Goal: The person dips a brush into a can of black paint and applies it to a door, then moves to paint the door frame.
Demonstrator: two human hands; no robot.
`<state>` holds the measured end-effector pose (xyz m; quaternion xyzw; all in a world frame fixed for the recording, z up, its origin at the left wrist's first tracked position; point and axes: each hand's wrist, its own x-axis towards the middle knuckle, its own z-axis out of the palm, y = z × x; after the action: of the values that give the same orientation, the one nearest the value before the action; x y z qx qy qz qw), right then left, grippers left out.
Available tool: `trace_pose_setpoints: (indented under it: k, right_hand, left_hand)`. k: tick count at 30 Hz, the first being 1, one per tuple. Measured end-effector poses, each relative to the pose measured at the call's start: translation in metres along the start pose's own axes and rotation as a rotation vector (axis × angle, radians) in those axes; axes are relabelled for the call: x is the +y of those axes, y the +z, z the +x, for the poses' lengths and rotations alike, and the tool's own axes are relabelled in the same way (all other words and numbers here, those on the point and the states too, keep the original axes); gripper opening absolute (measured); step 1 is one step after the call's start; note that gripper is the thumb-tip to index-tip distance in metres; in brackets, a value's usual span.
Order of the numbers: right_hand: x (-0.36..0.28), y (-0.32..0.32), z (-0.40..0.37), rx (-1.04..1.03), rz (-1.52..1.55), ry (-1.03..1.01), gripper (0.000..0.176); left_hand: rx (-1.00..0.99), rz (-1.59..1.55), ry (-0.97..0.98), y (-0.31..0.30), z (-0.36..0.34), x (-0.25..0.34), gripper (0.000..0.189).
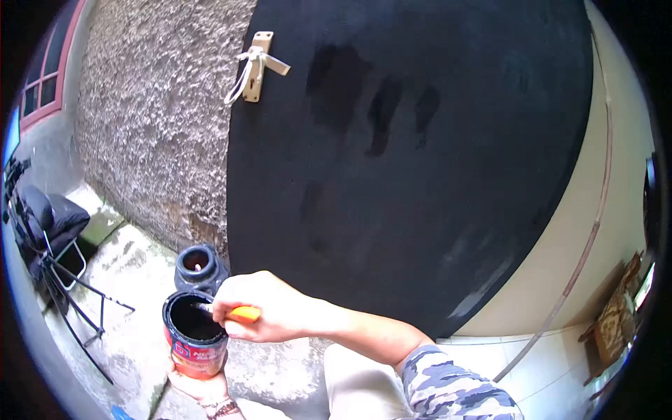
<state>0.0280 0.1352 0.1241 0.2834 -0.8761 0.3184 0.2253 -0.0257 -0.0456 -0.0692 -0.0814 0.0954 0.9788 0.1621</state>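
Observation:
In my right hand (262, 308) is a paintbrush with an orange handle (244, 314). Its metal end reaches over the rim of a paint can (196, 357), and the bristles are hidden or too dark to make out. The can has a red and orange label and dark paint inside. From below, my left hand (203, 388) supports the can, with a bracelet at the wrist. Ahead stands a black door (392, 210) with several darker, wet-looking patches. A handle plate (257, 68) with a white strip tied around it is on the door's left side.
Just behind the can is a dark round pot (198, 267). A rough stone-textured wall (154, 105) runs left of the door. Black stand legs (77, 308) and a dark seat (59, 213) are at far left. A long thin pole (570, 287) leans at right, near a wooden chair (616, 322).

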Motion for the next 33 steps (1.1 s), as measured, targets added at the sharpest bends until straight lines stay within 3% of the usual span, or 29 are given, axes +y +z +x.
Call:
trace_pose_setpoints:
  k: [4,7,8,11,13,20,25,27,28,30,33]
  right_hand:
    - [-0.007,-0.017,-0.016,0.137,0.277,0.170,0.017]
    - [-0.001,-0.005,-0.033,0.312,0.482,0.416,0.017]
    - [0.006,0.002,-0.039,0.369,0.572,0.479,0.017]
    - [0.012,0.005,-0.042,0.438,1.065,0.441,0.021]
    - [0.019,0.006,-0.049,0.426,1.212,0.447,0.024]
    - [0.021,0.016,-0.047,0.385,1.159,0.422,0.029]
    - [0.012,0.003,-0.038,0.487,0.979,0.582,0.026]
    - [0.008,0.000,-0.033,0.524,0.908,0.602,0.023]
    - [0.010,0.003,-0.035,0.565,0.891,0.610,0.019]
    - [0.016,0.010,-0.046,0.673,0.998,0.610,0.017]
    - [0.029,0.004,-0.078,0.793,1.004,0.653,0.017]
  left_hand:
    - [0.081,0.039,0.065,0.003,-0.009,-0.001,0.068]
    - [-0.136,0.056,0.066,-0.021,-0.004,0.005,0.063]
    - [-0.020,-0.026,0.100,-0.020,-0.006,0.002,0.062]
    - [-0.145,-0.082,0.123,0.007,-0.021,0.000,0.063]
    - [-0.086,-0.100,0.114,0.013,-0.024,0.001,0.064]
    - [-0.043,-0.130,0.157,0.008,-0.022,0.016,0.062]
    - [0.058,-0.045,0.235,0.000,-0.024,0.025,0.066]
    - [-0.129,0.044,0.219,0.002,-0.028,0.026,0.061]
    - [-0.063,-0.008,0.203,-0.021,-0.019,0.026,0.059]
    - [0.085,-0.014,0.153,0.012,-0.036,0.021,0.061]
    - [0.093,-0.006,0.081,0.018,-0.034,0.015,0.064]
